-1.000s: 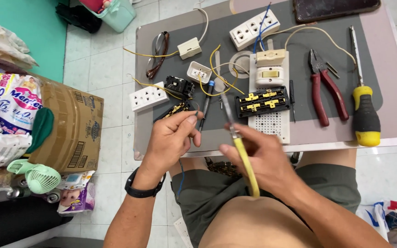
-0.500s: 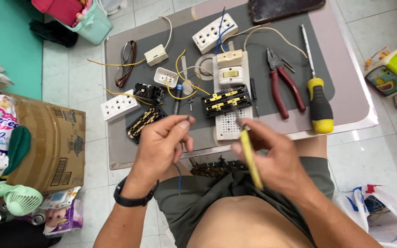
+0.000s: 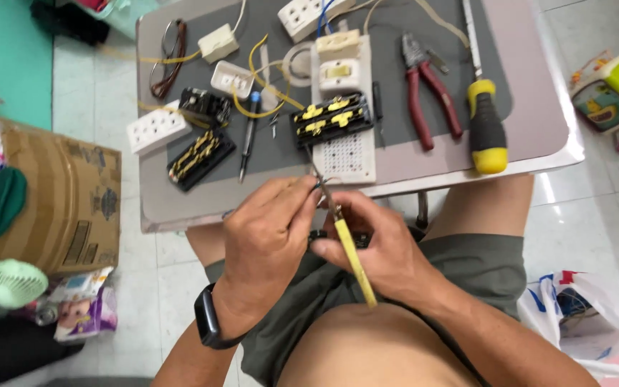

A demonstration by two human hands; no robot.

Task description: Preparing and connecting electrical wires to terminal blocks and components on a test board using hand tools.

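Gripping yellow-handled tool (image 3: 352, 254), right hand (image 3: 381, 251); left hand (image 3: 266, 236) pinching half-hidden wire (image 3: 322, 185)

Pliers (image 3: 431, 97) left of screwdriver (image 3: 483, 118) on table (image 3: 539, 136); cardboard box (image 3: 62, 201) left of table.

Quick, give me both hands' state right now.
Left hand: closed, fingertips pinching a thin dark wire.
Right hand: closed around a yellow-handled tool.

2 hands (image 3: 266, 251), 1 red pliers (image 3: 431, 93), 2 screwdrivers (image 3: 486, 132), 2 white multi-sockets (image 3: 157, 127), 1 cardboard box (image 3: 62, 201)
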